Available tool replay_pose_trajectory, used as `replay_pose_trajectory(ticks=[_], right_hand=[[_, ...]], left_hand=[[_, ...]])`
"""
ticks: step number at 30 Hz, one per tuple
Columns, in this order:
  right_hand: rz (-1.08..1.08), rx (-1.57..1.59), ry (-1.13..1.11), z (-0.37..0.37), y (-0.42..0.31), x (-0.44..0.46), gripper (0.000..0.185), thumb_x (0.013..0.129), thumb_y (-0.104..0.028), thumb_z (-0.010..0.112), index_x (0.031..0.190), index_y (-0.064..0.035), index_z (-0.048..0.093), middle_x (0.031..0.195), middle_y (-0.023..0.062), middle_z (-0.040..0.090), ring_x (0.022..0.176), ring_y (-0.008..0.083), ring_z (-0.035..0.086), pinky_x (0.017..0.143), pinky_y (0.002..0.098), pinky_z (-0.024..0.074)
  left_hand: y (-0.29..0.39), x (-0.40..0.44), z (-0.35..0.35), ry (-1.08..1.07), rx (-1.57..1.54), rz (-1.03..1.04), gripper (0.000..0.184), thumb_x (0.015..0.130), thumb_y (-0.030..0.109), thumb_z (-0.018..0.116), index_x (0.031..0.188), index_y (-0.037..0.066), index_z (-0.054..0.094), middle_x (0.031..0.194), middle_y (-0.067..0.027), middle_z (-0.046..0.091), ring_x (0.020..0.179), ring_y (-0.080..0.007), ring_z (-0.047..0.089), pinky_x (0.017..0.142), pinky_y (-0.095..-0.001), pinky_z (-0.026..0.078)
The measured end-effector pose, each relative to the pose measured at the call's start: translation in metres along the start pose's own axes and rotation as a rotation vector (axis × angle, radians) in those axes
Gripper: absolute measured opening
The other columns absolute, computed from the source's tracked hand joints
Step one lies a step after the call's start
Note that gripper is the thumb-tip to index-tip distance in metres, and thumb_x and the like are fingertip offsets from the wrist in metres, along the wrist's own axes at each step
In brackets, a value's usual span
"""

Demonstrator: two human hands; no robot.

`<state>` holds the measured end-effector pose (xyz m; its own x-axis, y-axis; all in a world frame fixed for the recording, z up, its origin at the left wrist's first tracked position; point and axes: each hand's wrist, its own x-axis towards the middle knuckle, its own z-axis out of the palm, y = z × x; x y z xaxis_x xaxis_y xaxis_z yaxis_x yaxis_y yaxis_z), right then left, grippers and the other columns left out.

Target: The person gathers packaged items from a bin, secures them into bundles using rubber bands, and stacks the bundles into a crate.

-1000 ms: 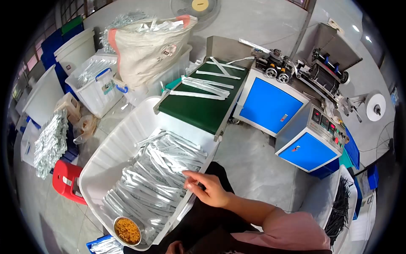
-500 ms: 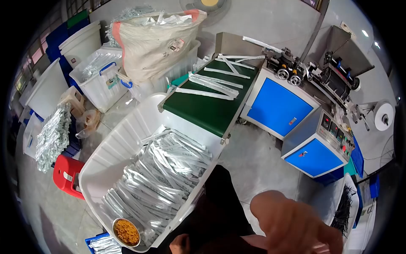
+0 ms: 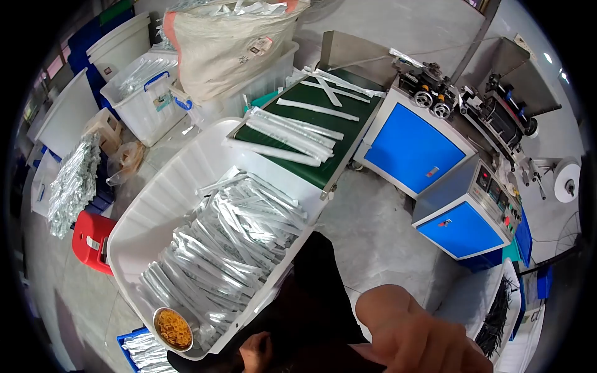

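My right hand [image 3: 423, 332] is large and close to the camera at the bottom right, fingers curled; whatever is inside them, if anything, is hidden. Low in the view, my left hand [image 3: 255, 352] rests against my dark clothing with bent fingers, its inside not visible. Beside it is a big white tub [image 3: 146, 205] with many silvery-white wrapped strips [image 3: 230, 230] piled in it. A metal bowl of small orange-yellow rings [image 3: 173, 329] sits in the tub's near corner. Several more white strips [image 3: 289, 133] lie on the green conveyor belt [image 3: 311, 175] beyond the tub.
Blue-doored machine cabinets [image 3: 413, 149] stand right of the belt, a control box [image 3: 463, 229] nearer. A large sack [image 3: 230, 56] and lidless clear bins [image 3: 146, 115] are behind left. A red stool [image 3: 92, 241] is left; a bin of black strips [image 3: 497, 311] is lower right.
My right hand has left the tub's right edge and come back close to the camera at the lower right. Strips on the belt have shifted towards the tub, with some ends now over its rim.
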<state>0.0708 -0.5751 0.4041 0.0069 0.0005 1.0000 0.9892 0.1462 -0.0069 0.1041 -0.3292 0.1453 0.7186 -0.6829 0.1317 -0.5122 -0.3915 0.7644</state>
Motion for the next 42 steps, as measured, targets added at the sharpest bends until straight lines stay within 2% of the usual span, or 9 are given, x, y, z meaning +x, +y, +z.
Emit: replay_pose_trajectory(ticks=[2, 5, 10, 16, 25, 32, 36, 40, 42], right_hand=[[0.0, 0.113, -0.002, -0.011, -0.005, -0.018, 0.016, 0.085, -0.021, 0.044, 0.075, -0.0102, 0.052, 0.061, 0.0105, 0.05, 0.054, 0.0206, 0.052, 0.044, 0.0315, 0.0405], [0.756, -0.936, 0.347, -0.037, -0.014, -0.069, 0.006, 0.079, -0.005, 0.054, 0.084, -0.0013, 0.056, 0.074, 0.0123, 0.061, 0.063, 0.0225, 0.06, 0.06, 0.0302, 0.0487], [1.189, -1.418, 0.294, -0.191, 0.01, -0.177, 0.02, 0.082, -0.007, 0.055, 0.102, -0.0042, 0.057, 0.095, 0.0098, 0.061, 0.074, 0.0159, 0.06, 0.062, 0.0258, 0.0478], [1.301, -1.858, -0.092, -0.372, 0.032, -0.212, 0.032, 0.078, -0.002, 0.05, 0.109, -0.0067, 0.054, 0.123, 0.0109, 0.048, 0.104, 0.0297, 0.052, 0.082, 0.037, 0.0454], [1.829, -1.958, -0.24, -0.477, 0.062, -0.228, 0.024, 0.077, -0.003, 0.05, 0.099, -0.0084, 0.058, 0.111, 0.0117, 0.053, 0.101, 0.0307, 0.054, 0.08, 0.0394, 0.0469], [1.204, -2.491, -0.317, -0.476, 0.052, -0.144, 0.014, 0.067, -0.01, 0.058, 0.08, -0.0099, 0.063, 0.087, 0.0107, 0.061, 0.083, 0.0275, 0.06, 0.064, 0.0384, 0.0487], [1.429, -2.467, 0.017, -0.468, 0.036, -0.132, 0.013, 0.073, -0.017, 0.054, 0.078, -0.008, 0.061, 0.08, 0.0134, 0.064, 0.076, 0.0303, 0.063, 0.066, 0.0387, 0.0493], [0.921, -1.983, 1.244, -0.465, -0.01, -0.172, 0.017, 0.074, -0.018, 0.058, 0.079, -0.0015, 0.059, 0.069, 0.0147, 0.062, 0.067, 0.0282, 0.062, 0.061, 0.0396, 0.0479], [0.782, -1.872, 1.266, -0.444, -0.042, -0.216, 0.015, 0.073, -0.015, 0.06, 0.079, -0.0016, 0.059, 0.064, 0.0124, 0.061, 0.061, 0.024, 0.06, 0.057, 0.0359, 0.0469]], left_hand=[[0.005, 0.004, -0.003, -0.039, -0.009, 0.004, 0.01, 0.07, -0.001, 0.062, 0.079, 0.003, 0.059, 0.073, -0.01, 0.062, 0.062, -0.0235, 0.061, 0.055, -0.0298, 0.047], [0.012, 0.027, 0.003, 0.003, -0.073, 0.172, 0.016, 0.069, -0.003, 0.062, 0.082, 0.005, 0.059, 0.072, -0.0105, 0.061, 0.063, -0.0234, 0.061, 0.053, -0.0295, 0.047], [0.041, 0.077, 0.028, -0.023, -0.131, 0.34, 0.027, 0.066, 0.002, 0.065, 0.091, 0.008, 0.057, 0.083, -0.0081, 0.062, 0.068, -0.0229, 0.061, 0.056, -0.0305, 0.049], [0.066, 0.112, 0.094, -0.237, -0.168, 0.568, 0.029, 0.069, 0.016, 0.066, 0.095, 0.009, 0.057, 0.094, -0.0047, 0.06, 0.088, -0.023, 0.058, 0.074, -0.0341, 0.045], [0.046, 0.118, 0.131, -0.417, -0.14, 0.538, 0.03, 0.07, 0.017, 0.065, 0.099, 0.013, 0.057, 0.108, -0.0003, 0.055, 0.104, -0.0216, 0.048, 0.082, -0.0393, 0.034], [0.052, 0.114, 0.128, -0.443, -0.14, 0.418, 0.032, 0.069, 0.017, 0.066, 0.099, 0.015, 0.059, 0.109, 0.0006, 0.055, 0.101, -0.0206, 0.049, 0.08, -0.0374, 0.035], [0.032, 0.108, 0.149, -0.343, -0.144, 0.579, 0.031, 0.068, 0.019, 0.066, 0.098, 0.016, 0.06, 0.107, 0.0016, 0.057, 0.1, -0.0201, 0.049, 0.08, -0.0372, 0.035], [0.025, 0.105, 0.149, -0.412, -0.247, 0.312, 0.032, 0.066, 0.02, 0.066, 0.098, 0.016, 0.061, 0.104, 0.002, 0.059, 0.095, -0.0203, 0.052, 0.079, -0.037, 0.036], [0.035, 0.113, 0.155, -0.382, -0.321, 0.401, 0.029, 0.069, 0.02, 0.064, 0.097, 0.017, 0.061, 0.103, 0.0002, 0.059, 0.094, -0.0211, 0.052, 0.08, -0.0379, 0.036]])
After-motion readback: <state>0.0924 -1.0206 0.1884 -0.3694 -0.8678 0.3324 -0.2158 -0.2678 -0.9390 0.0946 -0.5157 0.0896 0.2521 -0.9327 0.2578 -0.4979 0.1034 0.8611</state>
